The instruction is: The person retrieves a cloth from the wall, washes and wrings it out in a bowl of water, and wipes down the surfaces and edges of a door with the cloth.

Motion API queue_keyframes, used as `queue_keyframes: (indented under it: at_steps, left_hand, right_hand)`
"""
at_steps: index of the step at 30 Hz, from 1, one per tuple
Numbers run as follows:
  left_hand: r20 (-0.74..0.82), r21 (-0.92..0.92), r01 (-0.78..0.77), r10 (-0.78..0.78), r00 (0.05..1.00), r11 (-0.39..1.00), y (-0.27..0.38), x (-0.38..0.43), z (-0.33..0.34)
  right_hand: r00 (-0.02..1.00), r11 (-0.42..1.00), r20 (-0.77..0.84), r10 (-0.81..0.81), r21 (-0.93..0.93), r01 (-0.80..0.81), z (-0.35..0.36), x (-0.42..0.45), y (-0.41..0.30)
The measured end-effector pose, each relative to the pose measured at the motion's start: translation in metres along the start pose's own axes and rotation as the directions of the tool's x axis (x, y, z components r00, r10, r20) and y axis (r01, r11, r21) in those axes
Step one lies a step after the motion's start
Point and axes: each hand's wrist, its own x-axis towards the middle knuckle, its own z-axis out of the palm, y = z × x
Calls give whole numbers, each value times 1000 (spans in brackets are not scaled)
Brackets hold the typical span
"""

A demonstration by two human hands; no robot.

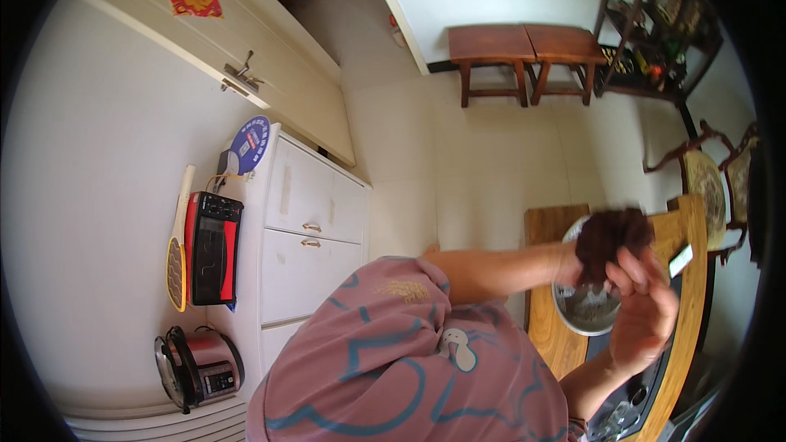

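A dark maroon cloth (614, 236), blurred by motion, is bunched up at my two hands above a round metal basin (586, 313). My left hand (571, 264) is mostly hidden behind the cloth, so its grip does not show. My right hand (645, 307) pinches the cloth's lower edge between its fingers. Greyish, partly foamy-looking content shows in the basin, which stands on a wooden table (556, 344).
A small white card-like item (680, 261) lies on the table beyond my right hand. A carved chair (706, 190) stands past the table. White drawers (313, 221) are at left, with a toaster oven (215, 248) and a pressure cooker (206, 368) nearby. Two wooden stools (491, 43) stand by the wall.
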Motion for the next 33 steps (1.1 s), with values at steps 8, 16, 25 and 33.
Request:
queue_keyframes:
  at_steps: [8,16,25,33]
  left_hand:
    - [-125,12,-164,165,978,986,77,-77,-39]
    - [-10,269,-520,543,840,810,310,-196,-110]
    - [172,878,142,578,798,-457,363,-263,-130]
    - [18,844,379,727,687,-379,419,-290,-188]
  right_hand:
    - [971,505,-43,235,859,-84,73,88,159]
    - [794,732,-37,606,415,-540,156,112,294]
    - [909,795,-82,408,522,-310,233,146,460]
    - [825,604,28,565,667,-436,241,196,535]
